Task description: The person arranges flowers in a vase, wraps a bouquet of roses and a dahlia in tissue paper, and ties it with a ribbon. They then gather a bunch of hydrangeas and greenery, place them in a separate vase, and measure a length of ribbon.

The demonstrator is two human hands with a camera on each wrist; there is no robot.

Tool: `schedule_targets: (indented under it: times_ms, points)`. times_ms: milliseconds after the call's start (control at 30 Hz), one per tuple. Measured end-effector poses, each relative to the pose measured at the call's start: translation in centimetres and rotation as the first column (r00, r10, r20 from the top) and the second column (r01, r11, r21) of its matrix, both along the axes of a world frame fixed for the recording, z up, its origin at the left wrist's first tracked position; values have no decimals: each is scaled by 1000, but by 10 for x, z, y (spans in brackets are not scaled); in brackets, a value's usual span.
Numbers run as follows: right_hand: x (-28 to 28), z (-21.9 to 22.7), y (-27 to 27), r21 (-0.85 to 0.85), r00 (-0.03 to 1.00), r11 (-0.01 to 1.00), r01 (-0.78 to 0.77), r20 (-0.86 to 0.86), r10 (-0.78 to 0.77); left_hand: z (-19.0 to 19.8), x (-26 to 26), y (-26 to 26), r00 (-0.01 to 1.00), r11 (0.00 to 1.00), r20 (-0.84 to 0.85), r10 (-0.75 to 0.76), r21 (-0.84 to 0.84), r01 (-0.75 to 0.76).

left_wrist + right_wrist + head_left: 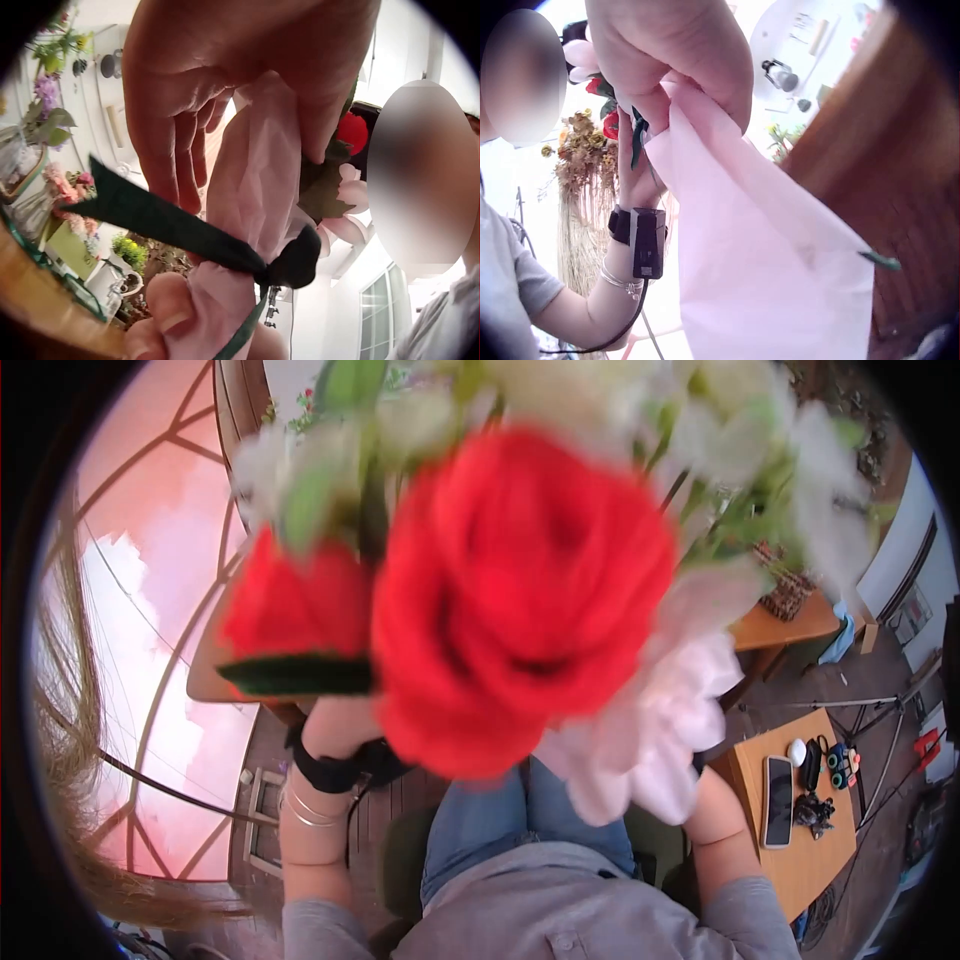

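Observation:
A bouquet fills the head view's middle, with a large red rose (525,575), a second red bloom (300,600), a pale pink flower (640,740) and blurred white blooms. Pink wrapping paper (259,165) surrounds its lower part, tied with a dark green ribbon (172,232). My left hand (225,75) holds the wrapped bouquet above the knot, thumb on one side and fingers on the other. Below the knot, my right hand (686,64) grips the gathered paper, which flares out underneath. In the head view, flowers hide most of both hands.
A small wooden table (815,810) at the right bears a phone (777,802) and small objects. Tripod legs (880,705) stand beyond it. Further flowers (67,187) and a white mug (116,285) sit on the work table. A cable runs from the left wrist camera (647,244).

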State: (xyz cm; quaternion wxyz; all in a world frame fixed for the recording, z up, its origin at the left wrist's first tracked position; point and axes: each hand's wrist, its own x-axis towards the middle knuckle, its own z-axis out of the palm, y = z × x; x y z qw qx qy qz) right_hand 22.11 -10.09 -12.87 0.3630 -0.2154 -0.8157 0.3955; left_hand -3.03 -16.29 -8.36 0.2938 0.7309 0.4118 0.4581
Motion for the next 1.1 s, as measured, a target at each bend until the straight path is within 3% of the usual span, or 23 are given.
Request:
schedule_targets:
  times_ms: [33,67,133,167,200,267,300,333,400,467,500,533,600,667,733,800,833,900,933,1000,1033,1100]
  points:
    - [-3,24,9,96,999,995,-38,-3,39,20,0,16,984,968,-171,57,252,-13]
    - [-8,48,22,211,997,975,-70,-7,73,42,-1,33,934,870,-316,165,494,13]
    - [-24,88,54,340,990,931,-133,0,142,77,3,63,996,937,-30,-88,338,93]
    - [-34,116,65,79,975,976,-201,114,191,94,6,79,972,949,135,-190,279,147]
    - [-43,121,79,-64,962,962,-264,-82,259,108,12,92,917,940,278,-287,266,213]
    - [-49,151,89,-45,987,986,-160,-2,160,127,13,111,797,937,495,-346,221,270]
    - [-54,156,100,-19,987,986,-163,0,163,133,8,123,799,945,505,-326,170,278]
    - [-60,154,118,16,990,991,-135,-30,135,130,3,139,801,942,497,-335,191,276]
    - [-72,149,148,77,991,991,-109,-67,114,125,-7,173,853,971,465,-238,80,227]
    - [-82,141,165,176,987,982,64,-156,-36,118,-4,179,922,962,300,-243,193,191]
    - [-84,139,166,200,981,976,83,-188,-45,106,-5,191,900,974,390,-194,186,129]
    - [-84,137,175,264,983,947,181,-31,-179,100,-11,201,900,962,343,-271,129,240]
    - [-87,127,177,232,985,957,173,-33,-170,87,-9,201,882,977,419,-215,100,190]
    - [-89,117,178,283,990,953,110,-117,-80,70,-16,217,918,979,358,-172,166,119]
    - [-91,113,179,389,986,916,100,-163,-39,61,-11,210,863,978,479,-160,198,72]
    - [-93,114,170,162,976,983,86,-211,-51,55,-6,205,833,990,544,-101,139,29]
    - [-93,112,173,164,978,983,78,-204,-43,48,-7,208,830,990,550,-96,141,20]
    - [-92,107,181,-1,991,994,111,-79,-110,39,-9,215,777,977,598,-194,190,98]
    - [-94,101,182,-5,992,994,105,-73,-105,34,-10,216,775,978,604,-187,187,91]
    - [-99,88,181,143,948,983,115,-313,-65,34,-9,204,834,992,542,-100,118,42]
    - [-101,86,180,232,941,962,143,-333,-60,35,-9,199,833,998,551,-52,67,18]
    - [-103,88,169,152,921,983,104,-388,-37,39,-4,189,847,991,526,-75,133,5]
